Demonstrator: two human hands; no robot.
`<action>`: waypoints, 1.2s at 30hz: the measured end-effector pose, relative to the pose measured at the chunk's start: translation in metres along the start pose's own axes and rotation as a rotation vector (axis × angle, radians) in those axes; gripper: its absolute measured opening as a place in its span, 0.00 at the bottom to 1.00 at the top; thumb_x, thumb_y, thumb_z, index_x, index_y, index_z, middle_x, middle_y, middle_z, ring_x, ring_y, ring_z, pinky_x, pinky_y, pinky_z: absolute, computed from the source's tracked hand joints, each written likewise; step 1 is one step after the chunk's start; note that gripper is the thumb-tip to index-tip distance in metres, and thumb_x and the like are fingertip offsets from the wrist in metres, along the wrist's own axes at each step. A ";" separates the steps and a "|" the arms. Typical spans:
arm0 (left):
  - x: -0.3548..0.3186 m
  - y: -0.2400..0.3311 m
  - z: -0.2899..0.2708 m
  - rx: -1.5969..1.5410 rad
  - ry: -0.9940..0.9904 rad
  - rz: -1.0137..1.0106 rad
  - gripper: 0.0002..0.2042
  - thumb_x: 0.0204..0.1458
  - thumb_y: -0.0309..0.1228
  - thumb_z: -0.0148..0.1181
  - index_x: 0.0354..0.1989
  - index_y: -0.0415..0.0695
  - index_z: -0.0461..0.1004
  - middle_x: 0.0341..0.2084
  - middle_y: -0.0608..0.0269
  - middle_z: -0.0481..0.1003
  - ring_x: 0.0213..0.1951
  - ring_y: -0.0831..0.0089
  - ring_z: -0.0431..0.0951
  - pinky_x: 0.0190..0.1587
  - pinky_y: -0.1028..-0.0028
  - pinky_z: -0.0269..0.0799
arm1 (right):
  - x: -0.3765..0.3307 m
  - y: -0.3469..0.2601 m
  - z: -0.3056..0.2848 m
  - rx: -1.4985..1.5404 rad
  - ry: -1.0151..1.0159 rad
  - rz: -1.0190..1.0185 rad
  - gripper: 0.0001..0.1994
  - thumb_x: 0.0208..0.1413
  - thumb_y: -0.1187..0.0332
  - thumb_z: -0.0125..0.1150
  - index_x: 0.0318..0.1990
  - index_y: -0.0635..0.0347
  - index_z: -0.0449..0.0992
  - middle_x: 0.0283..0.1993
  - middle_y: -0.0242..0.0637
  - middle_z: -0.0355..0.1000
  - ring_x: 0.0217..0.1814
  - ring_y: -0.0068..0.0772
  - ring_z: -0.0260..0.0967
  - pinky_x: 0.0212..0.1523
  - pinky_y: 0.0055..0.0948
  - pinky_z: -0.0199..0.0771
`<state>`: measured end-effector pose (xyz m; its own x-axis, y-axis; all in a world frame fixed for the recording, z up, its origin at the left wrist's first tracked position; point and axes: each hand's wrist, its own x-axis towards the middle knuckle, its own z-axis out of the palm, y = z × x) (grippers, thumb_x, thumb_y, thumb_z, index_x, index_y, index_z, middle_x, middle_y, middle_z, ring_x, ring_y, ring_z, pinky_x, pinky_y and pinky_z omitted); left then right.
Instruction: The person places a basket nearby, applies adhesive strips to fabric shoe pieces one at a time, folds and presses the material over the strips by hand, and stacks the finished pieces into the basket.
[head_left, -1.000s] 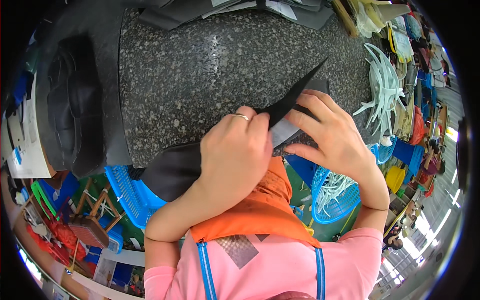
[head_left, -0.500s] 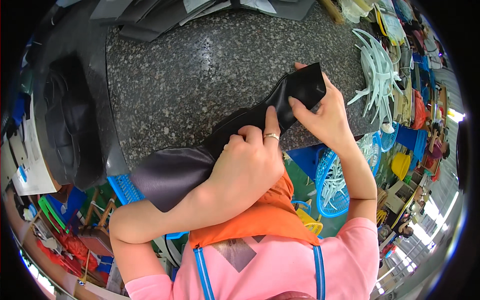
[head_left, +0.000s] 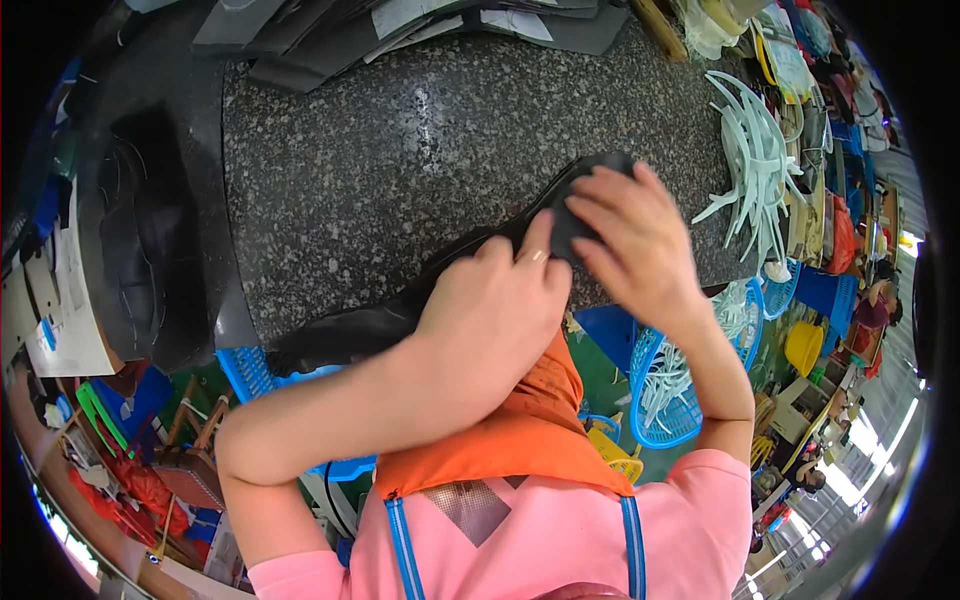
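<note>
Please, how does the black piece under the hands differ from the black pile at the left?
The black piece slants across the near part of the speckled tabletop; the black pile lies to its left, lengthwise away from the person. The left hand and right hand touch the piece; neither touches the pile. Both are black.

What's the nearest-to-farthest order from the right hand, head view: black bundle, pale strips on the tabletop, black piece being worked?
1. Black piece: under fingers of the right hand.
2. Pale strips: to its right, on the tabletop.
3. Black bundle: far left.
</note>
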<state>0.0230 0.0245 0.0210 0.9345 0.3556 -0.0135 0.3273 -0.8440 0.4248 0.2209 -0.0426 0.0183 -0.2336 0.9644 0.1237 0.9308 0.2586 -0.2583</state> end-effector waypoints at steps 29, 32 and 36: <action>-0.050 -0.021 0.002 -0.527 0.175 -0.342 0.06 0.47 0.22 0.59 0.34 0.36 0.78 0.37 0.57 0.73 0.41 0.58 0.74 0.45 0.65 0.70 | 0.030 -0.015 0.011 0.274 -0.276 -0.519 0.11 0.41 0.69 0.65 0.36 0.59 0.78 0.43 0.36 0.70 0.49 0.41 0.69 0.49 0.37 0.72; -0.052 -0.021 0.005 -0.483 0.200 -0.265 0.07 0.47 0.23 0.60 0.35 0.38 0.78 0.37 0.57 0.72 0.40 0.58 0.73 0.44 0.65 0.70 | 0.026 -0.013 0.016 0.269 -0.204 -0.540 0.14 0.38 0.68 0.66 0.36 0.59 0.78 0.44 0.36 0.71 0.50 0.40 0.69 0.49 0.37 0.72; -0.062 -0.010 0.011 -0.242 0.139 -0.180 0.13 0.44 0.27 0.64 0.40 0.42 0.79 0.40 0.58 0.72 0.41 0.59 0.74 0.45 0.63 0.71 | 0.024 -0.022 0.020 0.288 -0.116 -0.450 0.10 0.42 0.65 0.60 0.32 0.57 0.76 0.43 0.34 0.70 0.49 0.37 0.68 0.49 0.34 0.70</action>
<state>-0.0368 0.0068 0.0074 0.8311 0.5561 0.0089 0.4272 -0.6486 0.6299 0.1890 -0.0246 0.0083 -0.6360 0.7504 0.1799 0.6208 0.6360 -0.4583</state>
